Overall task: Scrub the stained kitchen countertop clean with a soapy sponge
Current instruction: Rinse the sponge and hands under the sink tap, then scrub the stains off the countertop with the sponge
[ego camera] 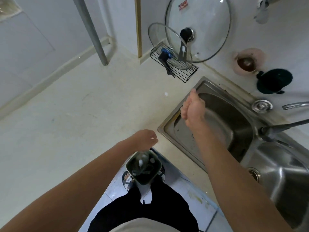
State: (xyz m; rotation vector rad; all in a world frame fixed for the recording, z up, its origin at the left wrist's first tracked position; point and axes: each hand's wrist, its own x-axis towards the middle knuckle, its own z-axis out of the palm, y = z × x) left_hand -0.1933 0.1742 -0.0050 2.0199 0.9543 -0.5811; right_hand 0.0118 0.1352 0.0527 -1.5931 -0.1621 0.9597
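sponge: we can't pick one out in this view. the nearest candidate is a dark green round pad (274, 81) on the wall behind the sink (161, 130), but we can't confirm it.
bench (75, 123): pale, hard and flat, with faint marks and a white speck (166, 94) near the sink corner.
handling: we expect a soapy sponge to be light, soft and slippery. best to grip it across the broad faces with the palm on top. the bench is rigid, so it should take firm pressure.
left hand (145, 138): at the bench's front edge over a bin (160, 166) on the floor, fingers curled downward. we can't tell if it holds anything.
right hand (194, 109): over the sink's left rim, curled into a loose fist, nothing visible in it.
in the way: a wire rack (184, 74) with two glass lids (209, 17) sits on the back corner of the bench, and a grey pole (93, 30) stands at the back left. we judge the lids fragile, so scrub around the rack.
also nearby: a pink cup (247, 54) on the wall and a tap (294, 105) to the right.
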